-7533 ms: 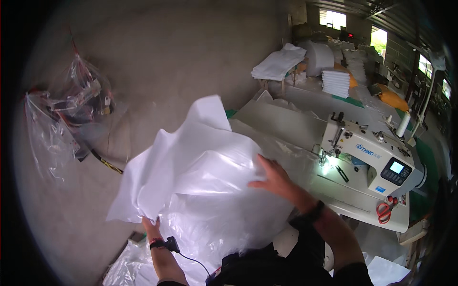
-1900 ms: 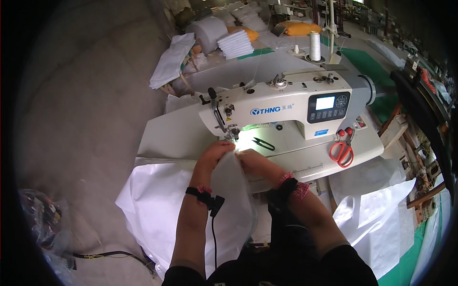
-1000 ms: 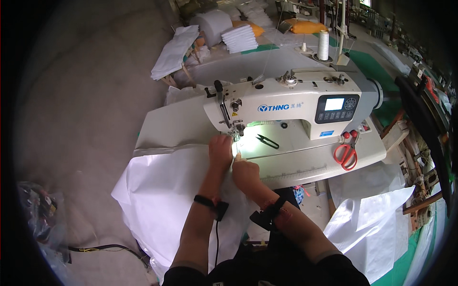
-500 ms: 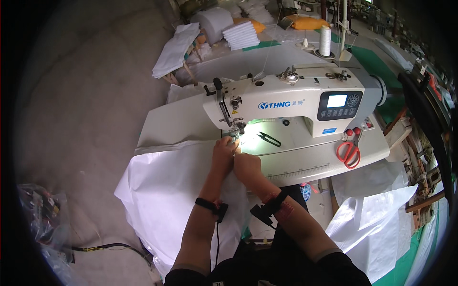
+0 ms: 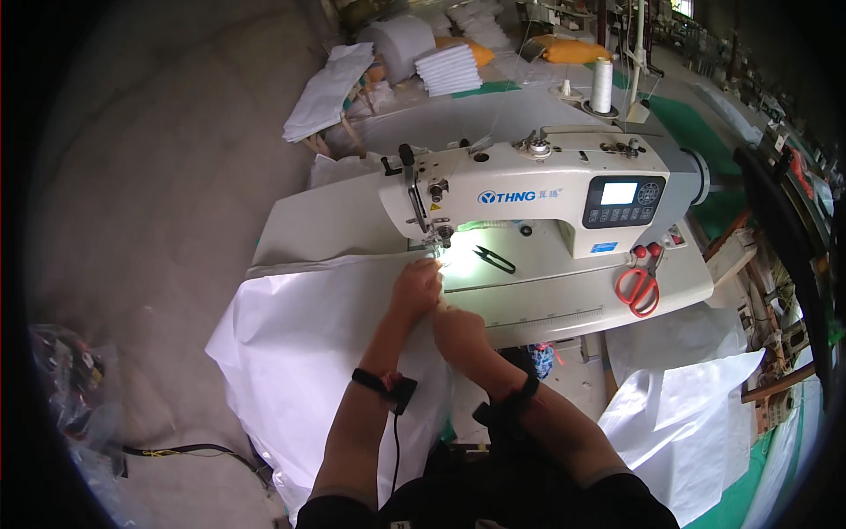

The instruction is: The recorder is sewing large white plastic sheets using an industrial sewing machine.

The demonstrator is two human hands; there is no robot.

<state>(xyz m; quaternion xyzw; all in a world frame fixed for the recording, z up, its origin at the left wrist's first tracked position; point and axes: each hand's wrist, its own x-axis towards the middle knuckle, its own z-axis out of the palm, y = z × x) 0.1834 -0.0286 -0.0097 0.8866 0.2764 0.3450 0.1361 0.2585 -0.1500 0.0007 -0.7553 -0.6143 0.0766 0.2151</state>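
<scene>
"When you scanned from the left, what came first?"

"A clear plastic bag (image 5: 84, 388) with dark things inside, then a black cable (image 5: 189, 450) on the floor."

"And the white sheet (image 5: 300, 353)?"

"It hung over the table's front edge, its right border running up to the needle end of the sewing machine (image 5: 529, 189)."

"Where was the left hand (image 5: 416, 286)?"

"Just before the needle, fingers bent, pinching that border."

"And the right hand (image 5: 460, 335)?"

"Just beside it, nearer the body, curled into a loose fist around the same border."

"Farther right?"

"Dark snips (image 5: 495, 259) lay on the machine bed under the arm, near the lamp's glow; then red-handled scissors (image 5: 638, 293) at its right end, and more white sheeting (image 5: 683, 423) hung below."
</scene>
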